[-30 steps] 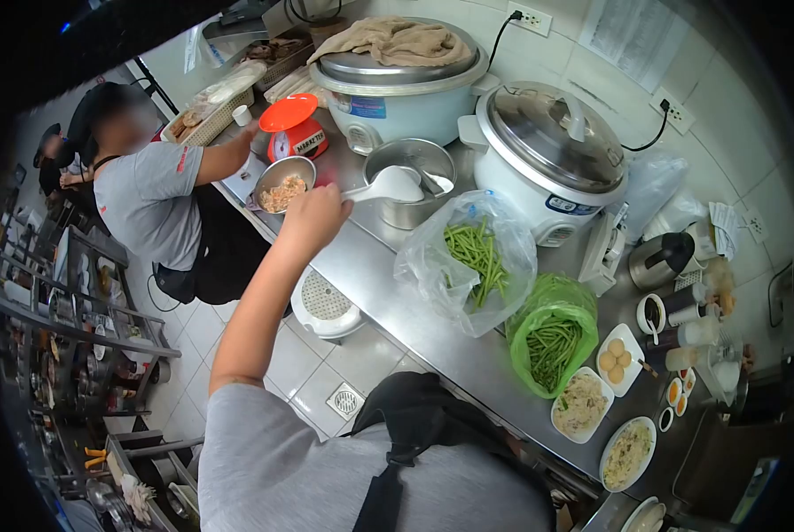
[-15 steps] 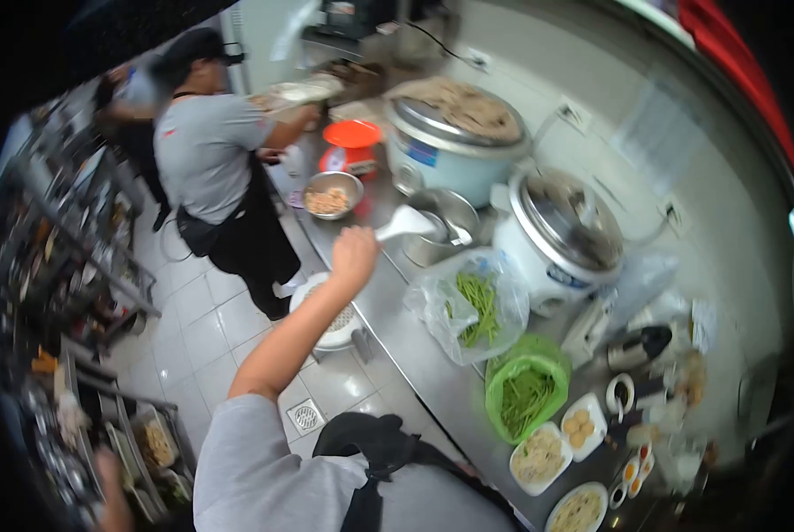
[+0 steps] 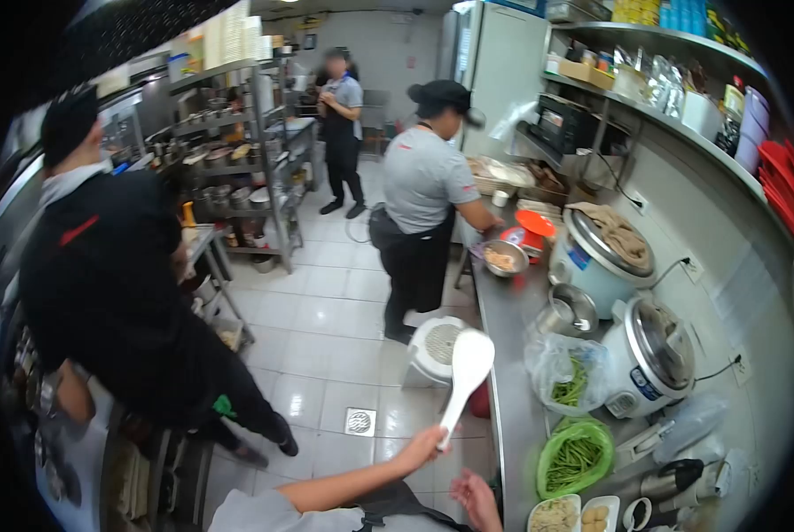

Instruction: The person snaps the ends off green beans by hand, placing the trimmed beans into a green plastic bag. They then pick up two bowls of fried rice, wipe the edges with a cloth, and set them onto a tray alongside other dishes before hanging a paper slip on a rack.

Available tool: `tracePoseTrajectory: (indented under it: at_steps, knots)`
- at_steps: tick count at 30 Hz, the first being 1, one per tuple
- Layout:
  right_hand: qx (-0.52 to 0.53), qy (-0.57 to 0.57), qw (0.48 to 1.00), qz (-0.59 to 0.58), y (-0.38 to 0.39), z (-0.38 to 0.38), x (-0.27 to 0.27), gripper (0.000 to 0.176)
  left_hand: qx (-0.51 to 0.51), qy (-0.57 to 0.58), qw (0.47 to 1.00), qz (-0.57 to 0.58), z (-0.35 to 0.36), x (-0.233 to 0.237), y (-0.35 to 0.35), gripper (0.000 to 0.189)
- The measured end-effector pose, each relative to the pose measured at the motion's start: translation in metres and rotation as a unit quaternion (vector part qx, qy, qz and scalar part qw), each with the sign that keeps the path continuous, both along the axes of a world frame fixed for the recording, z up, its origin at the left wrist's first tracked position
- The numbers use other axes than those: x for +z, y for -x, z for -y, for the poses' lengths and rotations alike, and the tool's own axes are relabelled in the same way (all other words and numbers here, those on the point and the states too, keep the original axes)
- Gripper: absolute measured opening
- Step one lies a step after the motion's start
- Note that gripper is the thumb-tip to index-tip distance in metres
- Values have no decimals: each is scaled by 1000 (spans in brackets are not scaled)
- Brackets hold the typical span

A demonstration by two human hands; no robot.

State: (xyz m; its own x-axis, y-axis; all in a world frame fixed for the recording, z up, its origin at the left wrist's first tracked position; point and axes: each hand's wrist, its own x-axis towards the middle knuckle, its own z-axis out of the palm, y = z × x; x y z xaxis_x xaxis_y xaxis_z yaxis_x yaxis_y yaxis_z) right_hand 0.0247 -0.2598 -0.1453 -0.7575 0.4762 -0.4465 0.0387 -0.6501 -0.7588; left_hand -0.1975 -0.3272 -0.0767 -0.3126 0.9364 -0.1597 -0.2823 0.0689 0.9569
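Note:
My left hand (image 3: 425, 449) is closed round the handle of a white rice paddle (image 3: 471, 362). The paddle points up, its broad blade above the floor beside the counter edge. Lower down, near the counter, my right hand (image 3: 477, 499) has its fingers apart and holds nothing. To the right on the steel counter (image 3: 519, 399) are a clear bag of green beans (image 3: 571, 383) and a green bag of beans (image 3: 576, 455). Behind them stand a metal pot (image 3: 573, 308) and a white rice cooker (image 3: 649, 357).
A co-worker (image 3: 423, 182) stands at the counter by an orange scale (image 3: 535, 223) and a bowl of food (image 3: 505, 257). Another person in black (image 3: 104, 257) is at left, one farther back (image 3: 341, 124). A white stool (image 3: 432, 348) stands by the counter.
The view has swung up and left. The rice paddle has moved from over the metal pot to beside the counter, blade now upright. My right hand has come into view.

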Motion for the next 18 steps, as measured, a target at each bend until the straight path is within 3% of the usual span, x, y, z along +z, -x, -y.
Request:
tracePoseTrajectory:
  at_steps: [1, 4, 8, 11, 14, 16, 17, 18]
  knots:
    - [-42, 56, 996, -62, 21, 3, 32, 48, -19, 16, 999, 28, 21, -9, -12, 42]
    - [-20, 131, 976, -172, 61, 15, 77, 47, -57, 7, 998, 40, 69, -27, -35, 44]
    - [69, -98, 993, -3, 84, 27, 54, 33, -148, 69, 986, 22, 95, -47, -43, 46]
    - [11, -33, 999, -14, 84, 43, 27, 25, -254, 91, 952, -142, 114, -61, -32, 50]
    - [-6, -36, 999, 26, 74, 54, -1, 18, -281, 247, 899, -227, 150, -134, -1, 50]
    - [-33, -46, 995, 85, 62, 68, -20, 15, -268, 204, 824, -456, 207, -248, 37, 47]
    - [-15, -68, 991, 115, 52, 77, -34, 18, -283, 257, 746, -545, 246, -262, 53, 51]
    - [5, -91, 985, 145, 40, 82, -52, 20, -273, 314, 742, -526, 285, -281, 71, 44]
